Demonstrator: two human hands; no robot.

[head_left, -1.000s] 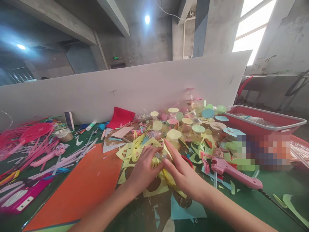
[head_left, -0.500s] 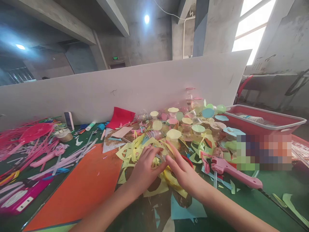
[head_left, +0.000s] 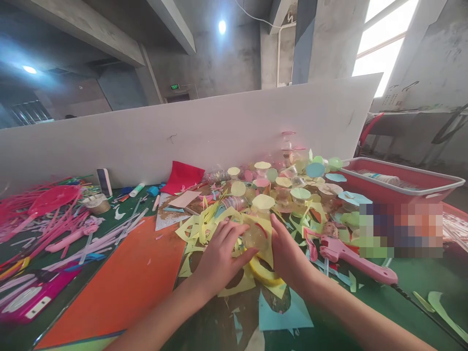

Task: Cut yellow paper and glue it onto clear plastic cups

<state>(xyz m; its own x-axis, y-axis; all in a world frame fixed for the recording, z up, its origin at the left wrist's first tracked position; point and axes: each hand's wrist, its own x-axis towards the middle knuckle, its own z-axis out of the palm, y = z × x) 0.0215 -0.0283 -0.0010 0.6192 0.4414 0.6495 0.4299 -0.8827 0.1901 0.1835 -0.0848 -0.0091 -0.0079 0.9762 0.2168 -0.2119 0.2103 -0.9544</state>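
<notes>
1. Hands close in from both sides: left hand (head_left: pixel 219 258) curled, thumb by a clear plastic bottle (head_left: pixel 255 238); right hand (head_left: pixel 288 253) cupped narrow against yellow paper (head_left: pixel 267 239).
2. Bottle sits between them, nearer left thumb; long axis unclear.
3. Yellow tape ring (head_left: pixel 265 278) just below.
4. Beyond, paper-capped bottles (head_left: pixel 281 195) crowd the tabletop (head_left: pixel 420 280).

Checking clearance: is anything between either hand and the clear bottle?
A yellow paper sheet lies between the clear plastic bottle and the right hand; nothing visible separates the left hand from the bottle.
</notes>
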